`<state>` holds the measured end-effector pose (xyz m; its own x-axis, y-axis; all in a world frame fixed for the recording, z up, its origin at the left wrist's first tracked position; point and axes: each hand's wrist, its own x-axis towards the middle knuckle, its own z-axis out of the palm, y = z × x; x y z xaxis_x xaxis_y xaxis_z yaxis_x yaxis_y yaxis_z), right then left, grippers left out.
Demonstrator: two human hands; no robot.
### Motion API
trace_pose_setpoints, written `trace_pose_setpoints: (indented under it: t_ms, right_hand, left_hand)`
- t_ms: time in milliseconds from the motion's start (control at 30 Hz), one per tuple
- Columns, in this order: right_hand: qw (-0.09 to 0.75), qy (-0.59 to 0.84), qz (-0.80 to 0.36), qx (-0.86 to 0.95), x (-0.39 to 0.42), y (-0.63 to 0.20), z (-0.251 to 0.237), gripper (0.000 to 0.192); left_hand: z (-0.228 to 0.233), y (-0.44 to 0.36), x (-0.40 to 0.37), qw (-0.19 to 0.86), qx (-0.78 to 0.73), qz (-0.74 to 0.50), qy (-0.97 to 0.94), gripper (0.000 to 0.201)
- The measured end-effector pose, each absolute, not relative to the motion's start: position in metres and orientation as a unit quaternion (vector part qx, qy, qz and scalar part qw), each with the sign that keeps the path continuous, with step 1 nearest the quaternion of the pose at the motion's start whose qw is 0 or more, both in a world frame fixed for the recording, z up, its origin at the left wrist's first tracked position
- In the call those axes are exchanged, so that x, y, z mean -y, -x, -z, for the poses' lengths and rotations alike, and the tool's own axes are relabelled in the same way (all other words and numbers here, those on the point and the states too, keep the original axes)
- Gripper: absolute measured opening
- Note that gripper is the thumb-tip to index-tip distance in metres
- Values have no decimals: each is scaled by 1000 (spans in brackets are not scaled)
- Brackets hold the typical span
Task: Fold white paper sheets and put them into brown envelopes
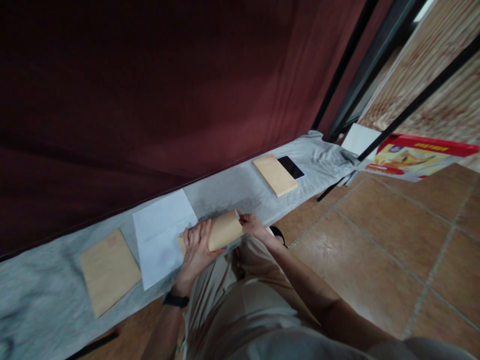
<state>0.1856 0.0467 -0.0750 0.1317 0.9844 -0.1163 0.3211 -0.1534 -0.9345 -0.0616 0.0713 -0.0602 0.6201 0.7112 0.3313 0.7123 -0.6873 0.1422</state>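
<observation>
Your left hand (195,246) lies over the left end of a brown envelope (225,231), its fingers spread slightly across the top and the thumb along the near side, so you have that end gripped. The envelope bows upward between your hands, at the bench's front edge, just above your lap; whether it touches the bench (225,189) is hard to tell. Your right hand (254,226) is at the envelope's right end, fingers bent in against the opening. Their tips are hidden, so you cannot tell how far they are open or whether they pinch the edge or reach inside. A bit of white shows at that opening.

Just left of your left hand lies a white sheet (161,235), creased across the middle. Beyond it, a second envelope (110,274) lies flat, a faint reddish mark near its far corner. To your right, well apart from the envelope, sits a brown stack (275,174), with a dark phone (291,167) against its right side. Grey cloth (37,295) covers the bench, and a dark red curtain (168,90) hangs behind it. You wear a black watch (175,300) on your left wrist.
</observation>
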Motion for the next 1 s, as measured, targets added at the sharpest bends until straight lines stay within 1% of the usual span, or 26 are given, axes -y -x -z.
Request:
trace_pose_setpoints:
  t_ms: [100, 267, 400, 467, 533, 633, 800, 833, 1000]
  right_hand:
    - [444, 633, -419, 477, -44, -183, 72, 7]
    - [518, 644, -382, 414, -40, -175, 74, 9]
    - [549, 646, -361, 388, -39, -171, 77, 22]
    - [548, 656, -365, 370, -40, -171, 77, 33]
    - [538, 658, -388, 357, -42, -171, 76, 40]
    - [527, 643, -435, 347, -45, -172, 76, 34]
    - [516, 626, -472, 345, -44, -173, 77, 9]
    - [511, 630, -474, 343, -44, -173, 77, 8]
    - [502, 637, -486, 326, -42, -174, 74, 11]
  left_hand:
    - [61, 62, -72, -1, 399, 185, 898, 106]
    - [62, 64, -72, -4, 390, 188, 901, 104]
    - [62, 65, -72, -8, 387, 193, 902, 104]
    - [62, 65, -72, -12, 387, 197, 901, 104]
    - [61, 65, -71, -15, 385, 199, 901, 103]
    - [59, 65, -71, -17, 384, 200, 901, 102]
    - [58, 65, -71, -14, 377, 199, 904, 102]
    - [58, 65, -71, -13, 377, 197, 905, 102]
    - [56, 65, -71, -13, 380, 187, 906, 103]
